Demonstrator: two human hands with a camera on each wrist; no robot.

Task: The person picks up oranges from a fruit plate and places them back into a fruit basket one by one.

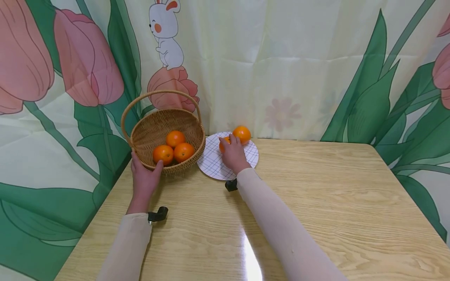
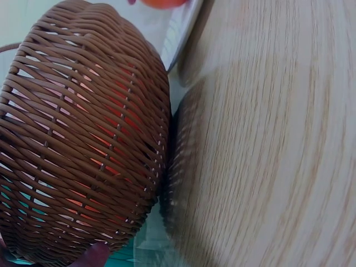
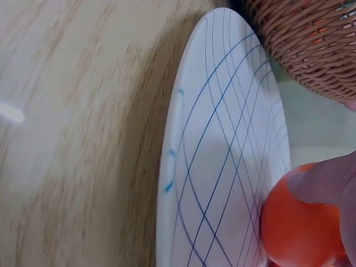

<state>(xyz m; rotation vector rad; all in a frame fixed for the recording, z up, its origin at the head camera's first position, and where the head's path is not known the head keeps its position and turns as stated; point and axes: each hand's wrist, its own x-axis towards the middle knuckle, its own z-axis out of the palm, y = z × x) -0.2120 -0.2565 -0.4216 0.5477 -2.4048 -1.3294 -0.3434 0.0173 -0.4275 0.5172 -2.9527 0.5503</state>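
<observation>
A brown wicker basket (image 1: 157, 127) with a tall looped handle leans on the table's left, its opening facing me. Inside it lie three oranges (image 1: 175, 138). My left hand (image 1: 145, 176) grips the basket's lower left rim, thumb over the edge. In the left wrist view the basket's woven side (image 2: 83, 128) fills much of the picture. Beside the basket is a white plate (image 1: 212, 165) with a blue grid. Over this plate my right hand (image 1: 234, 155) holds an orange (image 3: 303, 222) between thumb and fingers. Another orange (image 1: 241, 134) sits at the plate's back edge.
A wooden table (image 1: 316, 207) runs beneath everything, its bare surface stretching to the right. Behind it hangs a curtain (image 1: 281, 70) printed with tulips and a rabbit, close to the basket and plate.
</observation>
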